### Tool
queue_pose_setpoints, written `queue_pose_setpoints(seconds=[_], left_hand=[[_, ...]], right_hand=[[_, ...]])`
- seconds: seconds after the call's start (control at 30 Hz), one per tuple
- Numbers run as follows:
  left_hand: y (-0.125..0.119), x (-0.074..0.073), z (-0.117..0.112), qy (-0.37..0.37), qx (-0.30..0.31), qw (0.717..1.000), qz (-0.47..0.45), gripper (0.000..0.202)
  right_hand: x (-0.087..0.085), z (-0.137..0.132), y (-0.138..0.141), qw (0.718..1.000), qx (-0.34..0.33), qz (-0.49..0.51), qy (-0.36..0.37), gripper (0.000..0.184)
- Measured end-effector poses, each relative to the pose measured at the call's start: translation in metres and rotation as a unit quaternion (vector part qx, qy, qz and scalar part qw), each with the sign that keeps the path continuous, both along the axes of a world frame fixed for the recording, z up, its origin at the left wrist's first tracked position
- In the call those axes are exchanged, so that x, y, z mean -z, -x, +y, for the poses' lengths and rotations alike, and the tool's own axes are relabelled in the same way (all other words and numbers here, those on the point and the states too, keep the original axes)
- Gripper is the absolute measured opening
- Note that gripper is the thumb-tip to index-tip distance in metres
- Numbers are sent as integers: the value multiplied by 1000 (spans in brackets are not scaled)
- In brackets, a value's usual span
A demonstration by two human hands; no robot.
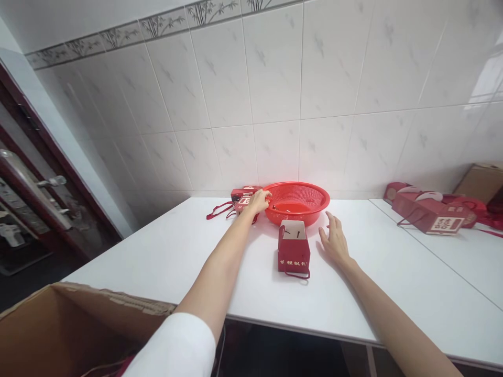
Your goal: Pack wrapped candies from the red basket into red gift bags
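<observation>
A red plastic basket with a perforated wall stands on the white tabletop against the tiled wall. My left hand is closed at its left rim, fingers bent over the edge. Partly behind that hand and wrist are small red gift boxes with a ribbon strap. In front of the basket an open-topped red carton stands upright, showing pale lettering, a white inside with two dark slots, and a cord handle at its front. My right hand is open and holds nothing, between the carton and the basket's right side.
Several red boxes lie at the right, beside a brown cardboard piece. A large open cardboard box is at the lower left, below the tabletop. A seam crosses the table on the right. A dark red door frame stands at far left.
</observation>
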State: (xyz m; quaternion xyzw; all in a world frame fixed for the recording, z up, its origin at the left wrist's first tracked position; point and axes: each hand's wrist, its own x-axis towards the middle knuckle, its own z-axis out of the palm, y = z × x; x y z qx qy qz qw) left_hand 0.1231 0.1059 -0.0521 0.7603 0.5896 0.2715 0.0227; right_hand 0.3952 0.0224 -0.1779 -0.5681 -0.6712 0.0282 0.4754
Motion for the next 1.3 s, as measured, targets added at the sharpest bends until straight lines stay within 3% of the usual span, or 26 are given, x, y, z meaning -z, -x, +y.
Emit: queue_pose_setpoints(seconds=[0.17,0.37,0.53,0.9,1.3], left_hand=[[-6,20,0,-13,-10,995,-97,39],[-5,33,-4,-35,11,986,-165,30],[3,41,-10,-59,28,982,-180,25],[-3,54,-23,-79,9,983,-163,25],[-28,82,-39,-1,-48,995,-83,30]], right_hand=[[-12,-12,17,999,-28,-10,25,77],[-23,-5,25,995,-62,29,74,68],[-24,-6,32,996,-56,23,58,64],[-20,-15,34,998,-48,38,-9,49],[-2,-3,21,998,-39,15,47,43]])
